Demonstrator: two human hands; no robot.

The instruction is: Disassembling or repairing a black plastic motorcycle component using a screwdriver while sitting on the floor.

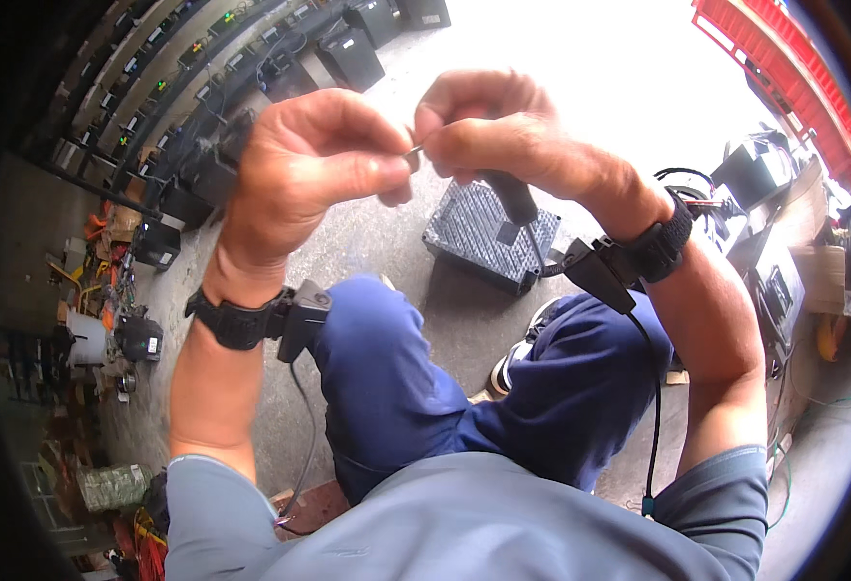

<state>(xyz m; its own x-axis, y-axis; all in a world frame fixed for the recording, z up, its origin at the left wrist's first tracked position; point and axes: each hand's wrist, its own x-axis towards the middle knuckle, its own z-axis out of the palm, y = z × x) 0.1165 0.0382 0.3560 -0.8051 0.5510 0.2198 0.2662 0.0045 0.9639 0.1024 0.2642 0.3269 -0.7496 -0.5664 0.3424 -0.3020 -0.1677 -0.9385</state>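
Observation:
Raised in front of me, my left hand [314, 160] is closed, thumb and forefinger pinching a small shiny metal piece [414, 153]. My right hand [498, 126] meets it from the other side, its fingertips pinched at the same piece. What the piece is exactly is too small to tell. Below the right palm a dark, rounded, handle-like shape [512, 198] sticks out; whether the curled fingers hold it is hidden. Beneath, on the concrete floor, sits a black box [479, 232] with a ribbed top, just beyond my knees.
Shelves [154, 87] with black units, cables and small lights line the far left. A red slatted rack [793, 68] stands far right, above black boxes and cardboard [818, 281]. Tools and wires clutter the left [96, 281]. Cables hang from both my wrist straps.

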